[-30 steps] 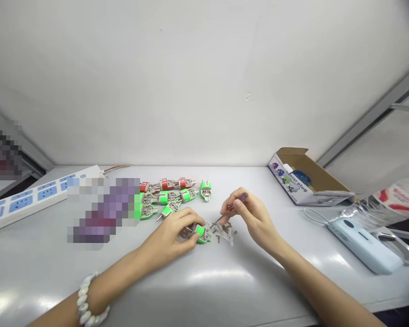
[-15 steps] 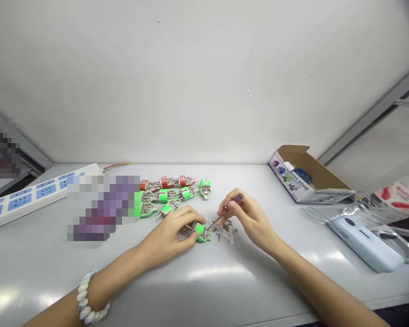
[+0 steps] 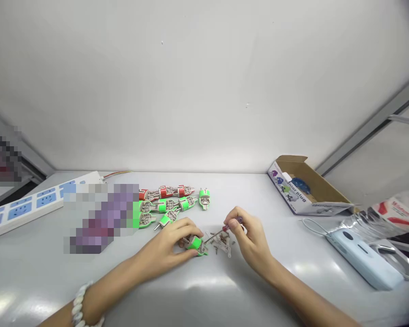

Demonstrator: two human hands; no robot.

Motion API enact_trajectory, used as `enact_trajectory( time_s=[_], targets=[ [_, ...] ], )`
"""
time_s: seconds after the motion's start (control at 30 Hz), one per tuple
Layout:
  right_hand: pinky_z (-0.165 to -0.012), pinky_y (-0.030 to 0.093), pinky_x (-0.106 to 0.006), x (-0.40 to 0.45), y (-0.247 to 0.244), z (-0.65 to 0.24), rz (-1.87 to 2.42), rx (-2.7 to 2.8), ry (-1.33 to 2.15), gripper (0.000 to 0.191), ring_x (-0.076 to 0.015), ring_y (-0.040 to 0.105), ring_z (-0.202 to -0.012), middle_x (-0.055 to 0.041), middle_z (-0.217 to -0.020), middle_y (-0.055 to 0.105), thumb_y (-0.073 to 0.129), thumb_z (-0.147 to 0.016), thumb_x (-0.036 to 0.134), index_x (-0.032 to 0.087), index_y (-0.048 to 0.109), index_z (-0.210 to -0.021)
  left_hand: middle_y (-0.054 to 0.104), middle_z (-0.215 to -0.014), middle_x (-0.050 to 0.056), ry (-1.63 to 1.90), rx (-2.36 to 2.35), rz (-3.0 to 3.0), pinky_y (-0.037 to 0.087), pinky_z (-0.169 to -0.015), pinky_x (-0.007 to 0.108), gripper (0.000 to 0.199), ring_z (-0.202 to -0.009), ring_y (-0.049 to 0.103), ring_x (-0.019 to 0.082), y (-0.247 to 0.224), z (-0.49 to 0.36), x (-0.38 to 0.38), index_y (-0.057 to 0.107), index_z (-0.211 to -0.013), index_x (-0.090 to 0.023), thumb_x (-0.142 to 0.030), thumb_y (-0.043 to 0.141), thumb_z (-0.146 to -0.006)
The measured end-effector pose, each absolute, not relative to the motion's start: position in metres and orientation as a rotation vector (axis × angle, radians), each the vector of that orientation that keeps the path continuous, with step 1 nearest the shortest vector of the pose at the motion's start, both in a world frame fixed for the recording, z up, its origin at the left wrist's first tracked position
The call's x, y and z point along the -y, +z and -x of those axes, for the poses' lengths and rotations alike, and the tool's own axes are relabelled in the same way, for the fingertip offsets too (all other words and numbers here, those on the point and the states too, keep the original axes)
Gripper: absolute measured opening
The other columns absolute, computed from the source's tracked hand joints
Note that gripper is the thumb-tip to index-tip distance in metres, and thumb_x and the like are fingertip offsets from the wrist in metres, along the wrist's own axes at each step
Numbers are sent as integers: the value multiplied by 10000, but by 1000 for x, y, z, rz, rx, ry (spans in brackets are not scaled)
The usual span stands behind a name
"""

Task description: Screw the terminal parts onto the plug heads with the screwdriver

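My left hand (image 3: pixel 176 243) is closed around a green plug (image 3: pixel 195 243), pinching it by its sides on the table with the inner parts facing up. In my right hand (image 3: pixel 250 236) is a screwdriver (image 3: pixel 215 236) with a clear reddish-purple handle, held slanting between thumb and fingers. Its tip points down at the right end of the plug and seems to touch it; the exact contact is too small to tell. Just right of the plug lies a small pile of screws and pale strips (image 3: pixel 224 243).
Several open green plugs (image 3: pixel 167 219) and red plugs (image 3: pixel 167 190) lie behind my left hand. A power strip (image 3: pixel 37 200) and a blurred purple item (image 3: pixel 105 222) are at left. On the right are a cardboard box (image 3: pixel 306 188), a light-blue device (image 3: pixel 363 256) and a plastic-wrapped package (image 3: pixel 391 211).
The view has tilted slightly upward, so things sit lower. My right hand has turned, and the screwdriver now leans flatter with more of its handle showing. My left hand keeps hold of the plug.
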State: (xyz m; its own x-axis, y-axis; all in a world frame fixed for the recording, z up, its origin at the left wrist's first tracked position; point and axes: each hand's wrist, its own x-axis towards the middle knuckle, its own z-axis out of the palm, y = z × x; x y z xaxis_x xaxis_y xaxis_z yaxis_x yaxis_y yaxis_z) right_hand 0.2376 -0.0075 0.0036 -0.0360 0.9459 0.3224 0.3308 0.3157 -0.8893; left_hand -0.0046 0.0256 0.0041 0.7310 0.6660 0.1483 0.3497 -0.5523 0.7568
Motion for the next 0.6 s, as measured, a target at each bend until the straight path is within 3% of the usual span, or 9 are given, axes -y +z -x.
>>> enact_trajectory(
  time_s=[0.17, 0.37, 0.6],
  targets=[
    [-466, 342, -253, 1, 5, -239, 1245, 1560, 801, 343, -124, 417, -488, 22, -601, 532, 500, -1005, 468, 225, 533, -765, 623, -1095, 49, 542, -761, -2166, 550, -793, 275, 232, -941, 613, 176, 2, 5, -24, 661, -1146, -248, -151, 599, -944],
    [-530, 387, -258, -2, 13, -248, 1239, 1687, 895, 181, -147, 484, -594, 15, -708, 553, 487, -1020, 385, 230, 520, -931, 620, -1092, 54, 510, -729, -2152, 547, -791, 281, 185, -930, 606, 185, -1, 7, -27, 666, -1149, -248, -223, 613, -974],
    [-571, 380, -273, 2, 26, -262, 1274, 1885, 912, 137, -166, 503, -675, 1, -799, 559, 427, -1049, 321, 249, 516, -975, 617, -1094, 48, 507, -720, -2160, 530, -797, 293, 167, -922, 606, 185, 3, 6, -27, 670, -1142, -249, -255, 625, -982]
  ],
)
